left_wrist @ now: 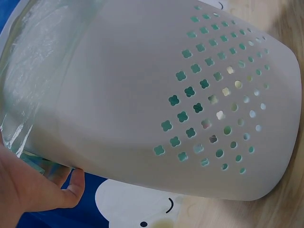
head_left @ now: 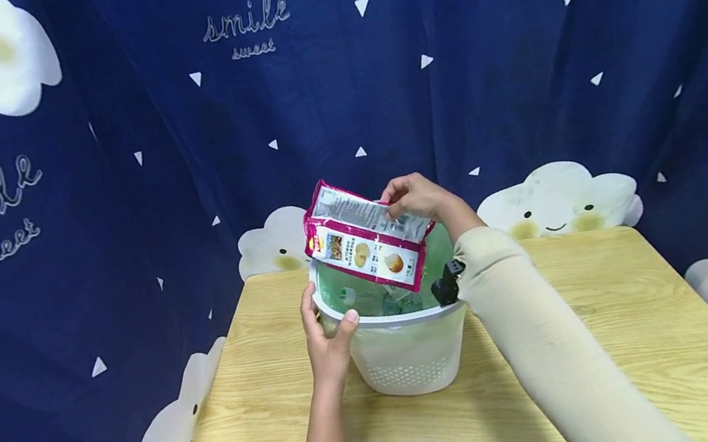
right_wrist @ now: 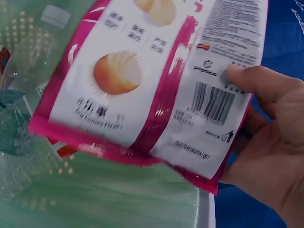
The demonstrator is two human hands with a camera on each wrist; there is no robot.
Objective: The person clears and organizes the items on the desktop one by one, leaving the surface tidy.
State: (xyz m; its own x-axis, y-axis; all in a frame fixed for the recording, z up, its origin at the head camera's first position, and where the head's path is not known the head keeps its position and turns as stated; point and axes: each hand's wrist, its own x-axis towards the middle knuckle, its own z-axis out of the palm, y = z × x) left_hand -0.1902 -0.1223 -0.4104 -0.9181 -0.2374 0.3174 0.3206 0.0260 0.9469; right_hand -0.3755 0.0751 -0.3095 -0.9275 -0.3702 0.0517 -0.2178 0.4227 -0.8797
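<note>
My right hand pinches a pink and white chip bag by its upper edge, thumb on the printed back. The bag is tilted over the mouth of a white plastic basket lined with a thin green plastic bag. Around the basket's left rim, my left hand grips with its thumb on the near side and fingers on the outside. Inside the basket, below the chip bag, lies a clear plastic bottle with a white cap. The right wrist view shows the chip bag's barcode side up close.
The basket stands on a light wooden table. Behind it hangs a dark blue curtain with white clouds and small triangles. Red-printed packaging shows inside the basket beneath the chip bag.
</note>
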